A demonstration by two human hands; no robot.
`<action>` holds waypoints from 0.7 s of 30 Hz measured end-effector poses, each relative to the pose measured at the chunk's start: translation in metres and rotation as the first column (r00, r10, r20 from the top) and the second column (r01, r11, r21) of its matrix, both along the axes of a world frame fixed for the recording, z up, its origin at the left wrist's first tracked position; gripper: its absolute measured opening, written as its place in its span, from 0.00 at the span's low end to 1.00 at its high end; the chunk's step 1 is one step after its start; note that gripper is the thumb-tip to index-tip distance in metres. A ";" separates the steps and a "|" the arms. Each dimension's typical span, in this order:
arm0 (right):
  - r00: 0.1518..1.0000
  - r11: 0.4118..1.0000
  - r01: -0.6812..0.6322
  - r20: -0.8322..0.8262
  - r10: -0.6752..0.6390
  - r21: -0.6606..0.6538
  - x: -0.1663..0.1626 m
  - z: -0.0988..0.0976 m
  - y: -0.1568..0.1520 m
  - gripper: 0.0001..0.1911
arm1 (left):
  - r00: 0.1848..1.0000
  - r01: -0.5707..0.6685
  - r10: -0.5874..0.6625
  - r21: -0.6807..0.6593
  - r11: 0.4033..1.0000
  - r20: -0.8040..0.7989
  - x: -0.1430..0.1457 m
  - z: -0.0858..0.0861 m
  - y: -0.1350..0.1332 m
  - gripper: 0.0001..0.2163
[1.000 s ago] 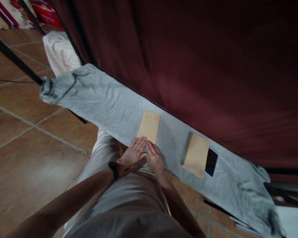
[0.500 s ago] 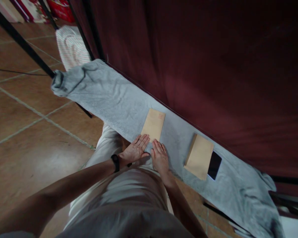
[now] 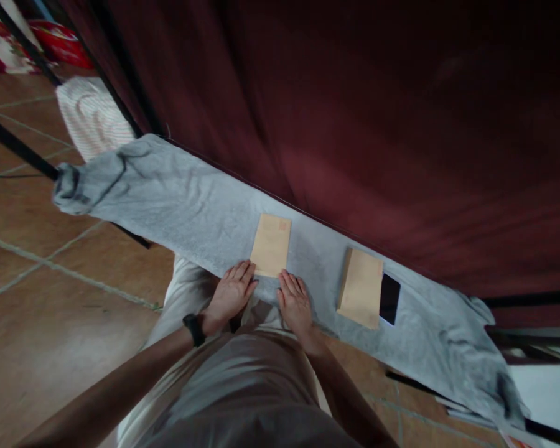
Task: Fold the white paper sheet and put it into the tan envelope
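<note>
A tan paper envelope (image 3: 271,242) with faint red print in its upper right corner lies flat on a grey cloth. At its lower left corner rests my left hand (image 3: 233,291), palm down with fingers stretched out, a dark band on the wrist. My right hand (image 3: 295,305) lies flat at the lower right corner, fingertips touching or just beside the paper. Neither hand grips anything. To the right sits a stack of similar tan envelopes (image 3: 361,289), with a dark-screened phone (image 3: 389,298) against its right side.
The grey cloth (image 3: 205,193) covers a long narrow surface running diagonally. Behind it hangs a dark red curtain (image 3: 354,124). Black bars (image 3: 16,143) stand at the left, near a striped cloth (image 3: 93,118). Tiled floor (image 3: 74,330) shows below.
My hands have moved apart, the left one sliding off the envelope's bottom edge toward its left corner. The camera view has turned slightly, shifting everything leftward.
</note>
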State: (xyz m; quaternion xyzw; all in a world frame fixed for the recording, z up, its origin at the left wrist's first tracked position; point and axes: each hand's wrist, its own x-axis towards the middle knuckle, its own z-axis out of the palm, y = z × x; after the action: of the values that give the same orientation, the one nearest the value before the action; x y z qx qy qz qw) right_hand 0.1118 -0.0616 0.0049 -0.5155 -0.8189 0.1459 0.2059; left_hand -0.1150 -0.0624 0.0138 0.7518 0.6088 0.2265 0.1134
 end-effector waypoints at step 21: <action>0.804 0.852 0.515 -0.294 -0.517 -0.093 -0.005 0.043 0.026 0.16 | 0.673 0.209 -0.003 -0.186 0.960 0.740 0.094 0.064 0.053 0.21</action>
State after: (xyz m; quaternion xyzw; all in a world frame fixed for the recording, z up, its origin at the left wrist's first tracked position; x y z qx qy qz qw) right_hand 0.1070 -0.0354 0.0484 -0.6900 -0.6049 0.1664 0.3609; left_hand -0.0215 -0.0096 0.0778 0.6110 0.4910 0.4211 0.4563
